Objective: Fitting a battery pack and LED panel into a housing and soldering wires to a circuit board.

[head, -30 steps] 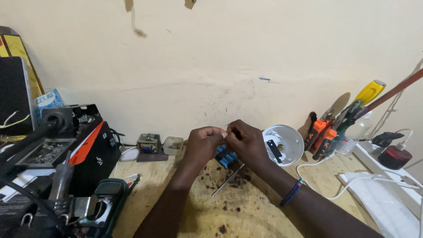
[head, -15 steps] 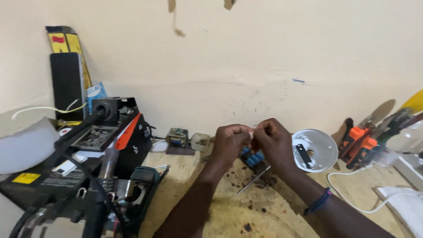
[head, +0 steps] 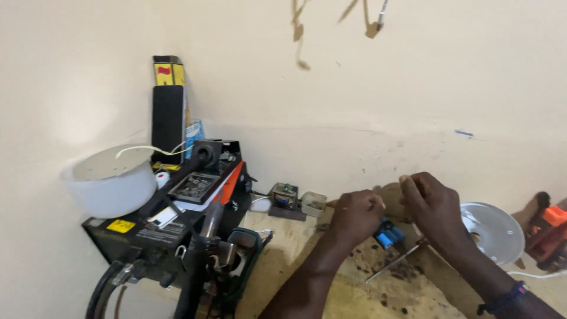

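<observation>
My left hand (head: 356, 215) and my right hand (head: 431, 204) are raised together over the wooden bench (head: 354, 295), fingertips pinched close to each other. What they pinch is too small to make out; it may be a thin wire. Just below and between them lies a blue-handled tool (head: 387, 235), and a thin metal rod (head: 393, 264) rests on the bench under my right hand. A dark bracelet sits on my right wrist.
At the left stands a black soldering station (head: 171, 230) with cables, a white round cover (head: 112, 180) and a black-and-yellow box (head: 168, 112) on it. A small circuit module (head: 284, 198) sits by the wall. A white round dish (head: 493, 230) and orange tools (head: 552, 227) lie at the right.
The view has swung left, bringing the soldering station and white cover into sight. My hands stay pinched together, now lower right in the view.
</observation>
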